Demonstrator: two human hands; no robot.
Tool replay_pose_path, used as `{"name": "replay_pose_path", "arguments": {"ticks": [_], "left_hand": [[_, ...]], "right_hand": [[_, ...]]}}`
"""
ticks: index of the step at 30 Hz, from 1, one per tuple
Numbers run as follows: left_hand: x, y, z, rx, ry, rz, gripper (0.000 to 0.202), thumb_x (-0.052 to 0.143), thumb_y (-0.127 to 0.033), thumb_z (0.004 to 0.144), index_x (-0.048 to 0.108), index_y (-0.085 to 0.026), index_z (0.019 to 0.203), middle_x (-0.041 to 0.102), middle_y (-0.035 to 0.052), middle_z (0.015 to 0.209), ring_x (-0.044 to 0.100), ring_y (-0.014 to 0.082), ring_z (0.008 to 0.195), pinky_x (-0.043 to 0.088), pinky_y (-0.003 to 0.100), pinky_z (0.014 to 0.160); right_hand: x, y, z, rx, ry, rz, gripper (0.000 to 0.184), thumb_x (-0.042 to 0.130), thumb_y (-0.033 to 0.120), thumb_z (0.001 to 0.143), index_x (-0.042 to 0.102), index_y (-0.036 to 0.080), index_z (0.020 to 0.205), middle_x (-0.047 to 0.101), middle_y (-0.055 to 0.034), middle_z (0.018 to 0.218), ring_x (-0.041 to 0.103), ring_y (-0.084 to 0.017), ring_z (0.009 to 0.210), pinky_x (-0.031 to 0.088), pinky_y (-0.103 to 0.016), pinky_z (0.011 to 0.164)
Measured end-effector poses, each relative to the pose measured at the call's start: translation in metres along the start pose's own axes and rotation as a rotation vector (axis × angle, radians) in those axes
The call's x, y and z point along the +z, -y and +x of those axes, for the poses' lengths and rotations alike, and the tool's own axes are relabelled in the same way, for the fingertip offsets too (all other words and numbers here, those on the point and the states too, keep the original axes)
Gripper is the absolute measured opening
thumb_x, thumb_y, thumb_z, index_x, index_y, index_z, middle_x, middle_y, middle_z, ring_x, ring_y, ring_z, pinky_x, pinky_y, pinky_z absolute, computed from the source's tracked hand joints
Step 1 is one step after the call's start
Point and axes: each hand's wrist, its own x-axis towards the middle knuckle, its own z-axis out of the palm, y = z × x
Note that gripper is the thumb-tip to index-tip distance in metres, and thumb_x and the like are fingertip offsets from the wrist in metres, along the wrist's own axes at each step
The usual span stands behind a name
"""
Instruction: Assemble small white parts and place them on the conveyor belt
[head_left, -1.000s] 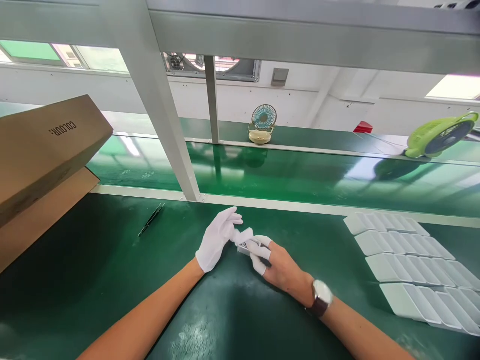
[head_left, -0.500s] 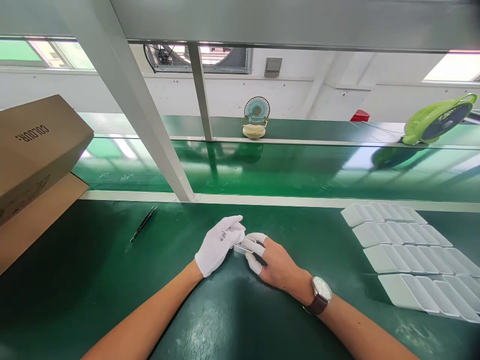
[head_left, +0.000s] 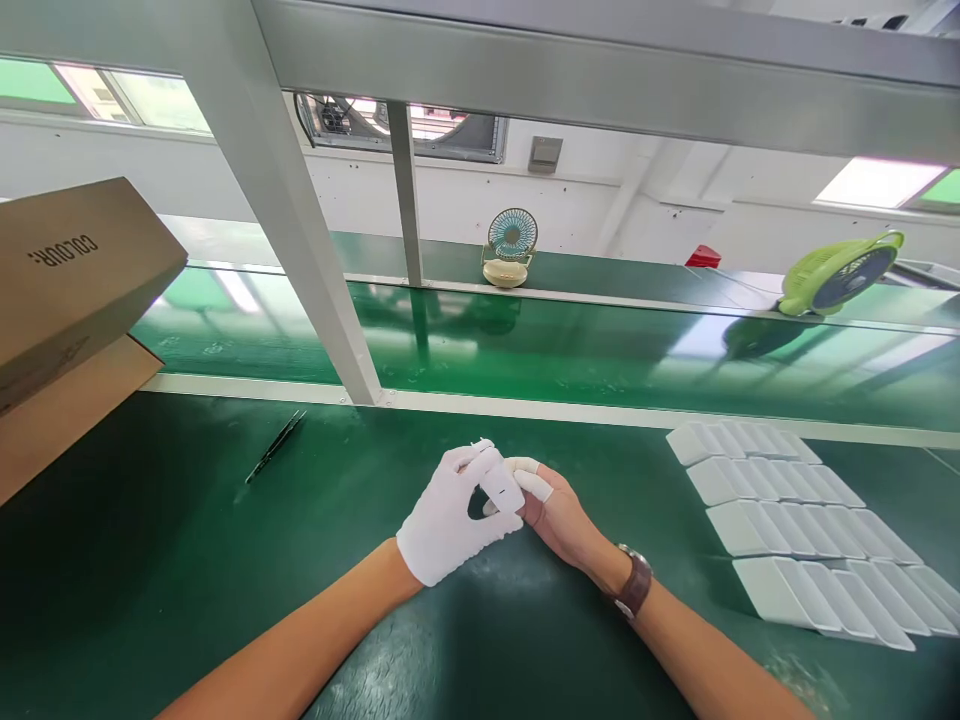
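Now that the gloved left hand (head_left: 450, 515) has curled over, it pinches the small white part (head_left: 501, 490) upright where it lay flat before; the right hand (head_left: 551, 510) steadies it above the green mat (head_left: 187, 560); looks like inspecting.

My left hand (head_left: 450, 515) is wearing a white glove; my right hand (head_left: 559, 515) is showing white fingertip covers and a brown watch strap (head_left: 634, 590). Both are holding a white part (head_left: 501, 490). White trays (head_left: 787, 530) are lying right on the dark green mat (head_left: 187, 560). A brown carton (head_left: 67, 290) is sitting far left.
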Motion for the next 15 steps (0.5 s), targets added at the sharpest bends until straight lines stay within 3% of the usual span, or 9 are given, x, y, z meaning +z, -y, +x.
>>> {"name": "replay_pose_path", "arguments": {"ticks": [8, 15], "left_hand": [[0.001, 0.0036, 0.0024, -0.003, -0.027, -0.02, 0.059, 0.075, -0.026, 0.082, 0.054, -0.03, 0.138, 0.058, 0.0072, 0.127, 0.058, 0.0238, 0.112, 0.057, 0.038, 0.092], [0.0001, 0.0022, 0.0034, -0.021, -0.019, -0.047, 0.062, 0.077, -0.026, 0.08, 0.055, -0.029, 0.137, 0.059, 0.0073, 0.128, 0.059, 0.0244, 0.112, 0.057, 0.039, 0.091]], "right_hand": [[0.0001, -0.0032, 0.0024, 0.018, -0.003, 0.015, 0.026, 0.067, 0.039, 0.094, 0.073, 0.02, 0.111, 0.074, -0.0074, 0.104, 0.068, -0.024, 0.093, 0.054, -0.036, 0.077], [-0.0019, -0.0064, 0.0016, 0.013, 0.013, -0.045, 0.028, 0.063, 0.041, 0.097, 0.071, 0.02, 0.112, 0.073, -0.0075, 0.103, 0.069, -0.022, 0.09, 0.055, -0.036, 0.077]]}}
